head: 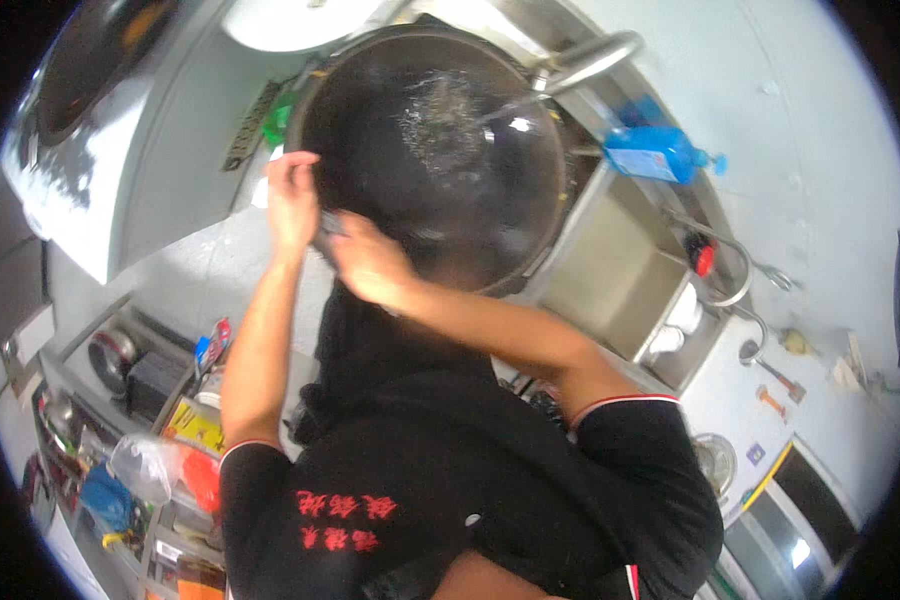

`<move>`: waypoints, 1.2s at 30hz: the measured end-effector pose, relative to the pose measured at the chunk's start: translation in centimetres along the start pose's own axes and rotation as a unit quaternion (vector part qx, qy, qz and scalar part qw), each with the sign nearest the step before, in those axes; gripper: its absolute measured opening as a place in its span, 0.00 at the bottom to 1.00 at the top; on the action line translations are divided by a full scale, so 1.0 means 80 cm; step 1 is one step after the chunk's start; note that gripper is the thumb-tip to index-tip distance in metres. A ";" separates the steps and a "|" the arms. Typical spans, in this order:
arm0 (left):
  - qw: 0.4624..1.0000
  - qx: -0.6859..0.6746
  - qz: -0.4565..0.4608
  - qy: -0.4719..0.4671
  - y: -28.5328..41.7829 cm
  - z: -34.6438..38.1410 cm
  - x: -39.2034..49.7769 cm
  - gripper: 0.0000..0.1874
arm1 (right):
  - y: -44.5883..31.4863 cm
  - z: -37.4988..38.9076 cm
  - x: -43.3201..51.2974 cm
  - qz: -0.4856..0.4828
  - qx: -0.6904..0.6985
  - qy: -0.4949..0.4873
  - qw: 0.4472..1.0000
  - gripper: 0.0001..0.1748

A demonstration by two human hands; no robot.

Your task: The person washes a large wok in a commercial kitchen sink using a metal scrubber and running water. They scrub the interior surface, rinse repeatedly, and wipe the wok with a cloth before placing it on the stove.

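Observation:
A large dark wok [375,150] lies in front of me, with water [446,120] churning in it below a metal spout [592,64]. My left hand [294,199] is at the wok's left rim, with its fingers bent over the edge. Close beside it, at the lower left of the rim, is my right hand [367,259]. It is blurred, and a small greyish thing [331,223] shows at its fingertips; whether it is held is unclear.
A blue pump bottle [649,154] stands right of the wok, near a steel sink basin [607,255] with white cups [671,337]. A green object [277,124] is behind the left rim. Shelves with bags and containers [150,465] stand at the lower left.

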State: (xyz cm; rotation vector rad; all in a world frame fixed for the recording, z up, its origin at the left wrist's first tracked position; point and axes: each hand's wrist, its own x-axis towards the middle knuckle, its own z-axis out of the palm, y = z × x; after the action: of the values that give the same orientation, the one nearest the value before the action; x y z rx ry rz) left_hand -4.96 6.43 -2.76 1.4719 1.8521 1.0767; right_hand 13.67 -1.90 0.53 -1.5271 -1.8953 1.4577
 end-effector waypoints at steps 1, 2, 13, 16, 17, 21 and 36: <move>1.000 -0.003 -0.017 -0.007 0.000 0.001 -0.001 0.07 | -0.005 0.017 -0.003 -0.004 -0.006 0.061 0.998 0.30; 1.000 -0.014 -0.010 -0.004 0.001 0.002 0.001 0.07 | -0.002 0.016 -0.013 -0.031 -0.030 0.047 0.998 0.30; 0.998 0.033 -0.042 -0.019 0.019 0.005 0.006 0.06 | 0.330 -0.352 0.178 -0.280 -0.513 -0.110 0.804 0.32; 0.998 0.045 -0.038 -0.015 0.022 0.001 0.007 0.06 | 0.313 -0.252 0.227 -0.283 -0.498 -0.025 0.819 0.37; 0.997 0.030 -0.063 -0.017 0.023 0.000 0.006 0.08 | 0.307 -0.230 0.208 -0.281 -0.405 -0.092 0.865 0.38; 0.998 0.005 -0.057 -0.012 0.029 -0.003 0.006 0.08 | 0.288 -0.220 0.074 -0.076 -0.472 -0.006 0.878 0.39; 0.987 -0.098 -0.122 0.023 0.039 -0.005 0.011 0.31 | 0.128 -0.205 0.395 -0.219 -0.308 0.284 0.881 0.30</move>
State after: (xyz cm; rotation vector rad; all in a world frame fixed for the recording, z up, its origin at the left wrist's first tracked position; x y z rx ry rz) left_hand -3.85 7.44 0.18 1.0861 1.8434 1.1422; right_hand 19.16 32.73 -11.53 -1.3893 -2.1900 0.1603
